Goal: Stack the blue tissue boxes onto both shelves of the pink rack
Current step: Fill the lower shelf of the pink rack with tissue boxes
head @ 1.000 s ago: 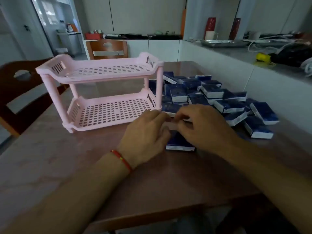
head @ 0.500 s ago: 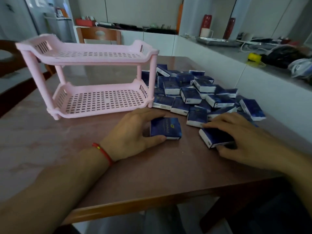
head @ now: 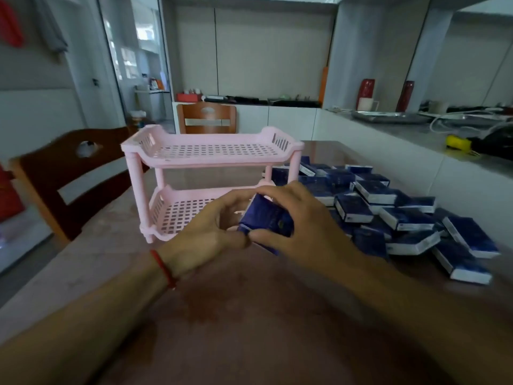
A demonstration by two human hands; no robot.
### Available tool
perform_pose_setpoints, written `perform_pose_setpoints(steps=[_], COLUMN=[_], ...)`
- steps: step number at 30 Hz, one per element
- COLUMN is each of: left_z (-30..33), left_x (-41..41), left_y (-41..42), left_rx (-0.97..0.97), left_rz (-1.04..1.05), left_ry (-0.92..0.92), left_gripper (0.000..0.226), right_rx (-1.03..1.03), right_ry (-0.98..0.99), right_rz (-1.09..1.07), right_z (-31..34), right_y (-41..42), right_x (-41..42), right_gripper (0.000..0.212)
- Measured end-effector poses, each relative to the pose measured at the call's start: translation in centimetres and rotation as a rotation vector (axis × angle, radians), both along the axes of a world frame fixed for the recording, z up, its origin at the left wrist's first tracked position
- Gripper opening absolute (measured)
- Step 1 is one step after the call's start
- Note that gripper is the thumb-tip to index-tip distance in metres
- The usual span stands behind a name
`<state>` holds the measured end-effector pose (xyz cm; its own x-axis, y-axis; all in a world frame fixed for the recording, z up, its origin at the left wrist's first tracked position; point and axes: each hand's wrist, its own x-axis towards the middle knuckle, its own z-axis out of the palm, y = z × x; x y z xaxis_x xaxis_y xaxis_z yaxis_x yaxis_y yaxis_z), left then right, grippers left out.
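A pink two-shelf rack (head: 211,158) stands on the table, both perforated shelves bare. In front of its lower shelf I hold blue tissue boxes (head: 265,218), tilted and lifted off the table, between both hands. My left hand (head: 206,236) grips them from the left, thumb underneath. My right hand (head: 299,232) clasps them from the right, fingers over the top. How many boxes are in the grip I cannot tell. A heap of several blue tissue boxes (head: 388,209) lies right of the rack.
The brown table (head: 249,315) stretches toward me. Wooden chairs stand at the left (head: 69,176) and behind the rack (head: 206,118). A white counter (head: 416,151) with a metal tray, cables and a yellow object borders the table on the right.
My hands were apart, each on a box lying on the table. Now they have come together and lifted the boxes in front of the lower shelf. The view has tilted up.
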<state>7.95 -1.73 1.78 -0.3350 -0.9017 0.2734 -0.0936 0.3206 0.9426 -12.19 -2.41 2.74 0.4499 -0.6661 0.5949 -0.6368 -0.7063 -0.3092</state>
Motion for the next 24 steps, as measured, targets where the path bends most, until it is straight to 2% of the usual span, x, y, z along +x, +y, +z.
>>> perform_pose_setpoints(steps=[2, 3, 5, 8, 11, 13, 16, 18, 22, 24], left_z=[-0.4, -0.5, -0.9, -0.9, 0.0, 0.9, 1.6, 1.2, 0.5, 0.2], left_x=[0.5, 0.4, 0.3, 0.8, 1.3, 1.1, 0.2, -0.4, -1.5, -1.5], left_y=[0.1, 0.0, -0.3, -1.3, -2.6, -3.6, -5.8, -7.9, -12.1, -13.4], left_rx=[0.109, 0.116, 0.093, 0.086, 0.038, 0.01, -0.119, -0.153, -0.067, -0.056], left_rz=[-0.018, 0.025, 0.161, 0.352, 0.523, 0.602, 0.609, 0.553, 0.578, 0.546], left_ry=[0.205, 0.247, 0.245, 0.232, 0.129, -0.023, -0.261, -0.277, -0.134, -0.247], left_gripper=[0.058, 0.049, 0.036, 0.034, 0.036, 0.042, 0.043, 0.044, 0.049, 0.047], right_rx=[-0.061, -0.1, -0.135, -0.131, -0.103, -0.079, -0.023, 0.005, 0.021, 0.027], right_ry=[-0.049, -0.066, -0.099, -0.123, -0.254, -0.347, -0.421, -0.446, -0.448, -0.446], right_rz=[0.011, 0.012, 0.033, 0.026, -0.018, -0.081, -0.159, -0.176, -0.187, -0.177], right_z=[-0.7, -1.0, -1.7, -2.5, -2.7, -2.5, -2.3, -2.4, -2.5, -2.6], right_y=[-1.0, -1.4, -1.8, -1.7, -2.0, -2.6, -3.5, -3.9, -4.3, -4.3], right_x=[1.6, 2.3, 3.1, 3.3, 2.0, 0.9, -0.2, -0.4, -0.5, -0.6], right_gripper=[0.07, 0.069, 0.068, 0.064, 0.038, 0.024, 0.022, 0.023, 0.023, 0.023])
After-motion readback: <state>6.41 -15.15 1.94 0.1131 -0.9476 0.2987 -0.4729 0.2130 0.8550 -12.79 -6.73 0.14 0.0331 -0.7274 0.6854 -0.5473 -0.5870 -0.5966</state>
